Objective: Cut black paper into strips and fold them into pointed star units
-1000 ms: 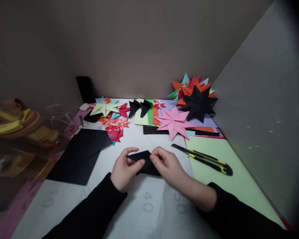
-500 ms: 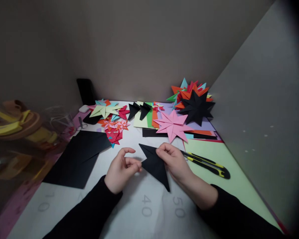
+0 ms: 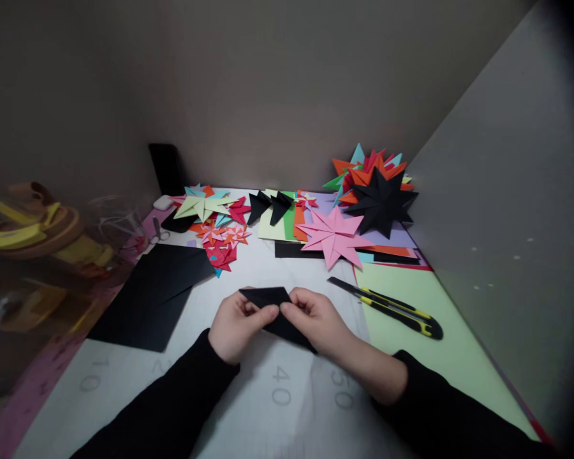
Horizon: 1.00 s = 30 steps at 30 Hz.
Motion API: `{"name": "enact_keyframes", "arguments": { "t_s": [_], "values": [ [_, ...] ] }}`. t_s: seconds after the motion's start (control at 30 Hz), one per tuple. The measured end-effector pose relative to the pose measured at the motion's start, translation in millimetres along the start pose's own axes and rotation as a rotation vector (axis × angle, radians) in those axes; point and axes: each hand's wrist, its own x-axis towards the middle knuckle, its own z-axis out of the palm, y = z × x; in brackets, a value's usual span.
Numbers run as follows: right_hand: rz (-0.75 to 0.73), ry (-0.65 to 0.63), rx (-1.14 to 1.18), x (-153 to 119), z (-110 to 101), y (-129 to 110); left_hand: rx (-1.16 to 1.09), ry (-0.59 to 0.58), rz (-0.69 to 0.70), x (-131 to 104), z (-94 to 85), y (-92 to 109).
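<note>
A folded piece of black paper (image 3: 287, 328) is held between both hands above the white mat (image 3: 249, 408). My left hand (image 3: 242, 322) pinches its left part, thumb on the near face. My right hand (image 3: 318, 319) grips it from the right, the two thumb tips close together at its middle. One point of the paper reaches out to the lower right under my right hand. The fingers behind the paper are partly hidden.
Black sheets (image 3: 148, 299) lie at the left. A yellow and black cutter (image 3: 397, 312) rests on pale green paper (image 3: 440, 376) at the right. Behind are a pink star (image 3: 333, 236), a black star (image 3: 384, 201), small black folded pieces (image 3: 280, 207) and a phone (image 3: 166, 169).
My left hand has taken hold of the black paper, its fingers now closed. The paper has turned and looks narrower. My right hand has moved slightly left and down.
</note>
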Motion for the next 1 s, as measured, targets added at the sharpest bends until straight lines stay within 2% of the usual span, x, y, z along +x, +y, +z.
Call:
{"name": "enact_keyframes", "arguments": {
  "t_s": [0.13,0.3,0.37,0.47,0.53,0.6,0.7,0.77,0.87,1.0],
  "values": [
    [-0.024,-0.057,-0.091,-1.9,2.1,1.6,-0.001,0.193,0.075,3.7,-9.6,10.6],
    [0.027,-0.116,-0.097,-4.8,7.1,2.5,-0.141,0.298,0.204,11.1,-20.9,23.2],
    [0.005,-0.111,-0.112,-6.5,8.0,3.4,-0.136,0.326,0.205,13.5,-26.4,26.4],
    [-0.056,-0.09,-0.131,-8.2,5.6,6.6,-0.116,0.479,0.302,16.0,-38.0,30.2],
    [-0.109,-0.037,-0.145,-7.7,2.3,8.4,-0.062,0.514,0.331,15.8,-44.6,31.6],
    [-0.161,0.077,-0.134,-4.9,-0.8,8.0,0.035,0.385,0.269,13.2,-46.0,31.4],
    [-0.236,0.227,-0.098,2.9,-3.0,0.8,0.141,0.143,0.201,5.7,-37.7,29.1],
    [-0.272,0.187,-0.121,8.9,-2.6,-8.5,0.198,0.06,0.212,0.4,-29.7,27.2],
    [-0.274,0.052,-0.241,16.8,-1.2,-26.1,0.301,-0.027,0.233,-4.9,-22.4,25.4],
    [-0.175,-0.012,-0.266,23.7,-2.6,-43.2,0.451,-0.037,0.283,-8.0,-25.0,27.2]
  ]
}}
